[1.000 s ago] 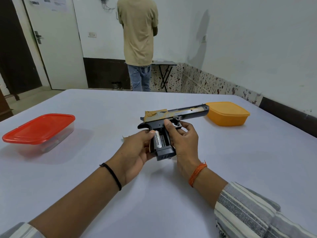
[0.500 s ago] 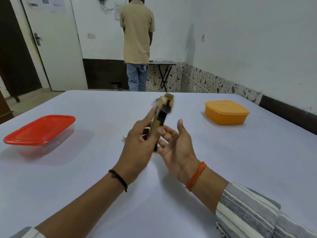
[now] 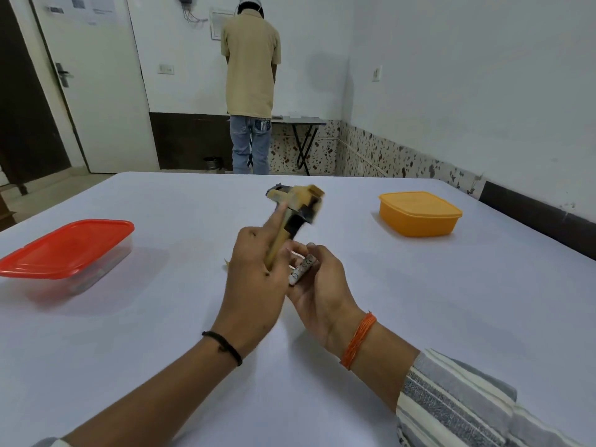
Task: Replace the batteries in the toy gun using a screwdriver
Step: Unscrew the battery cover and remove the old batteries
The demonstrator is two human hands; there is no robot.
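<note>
meanwhile, my left hand grips the blurred toy gun upright while my right hand cradles a battery in curled fingers.

toy gun motion-blurred, its grip hidden behind left hand, red-lidded container contents unclear

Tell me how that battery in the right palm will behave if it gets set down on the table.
The battery looks like a smooth, rigid cylinder, so it would probably roll on the flat white table unless laid carefully. It seems small and light, resting loosely on the right hand. Its glossy wrap may be slippery, so pinching it looks safer than cupping it.
</note>
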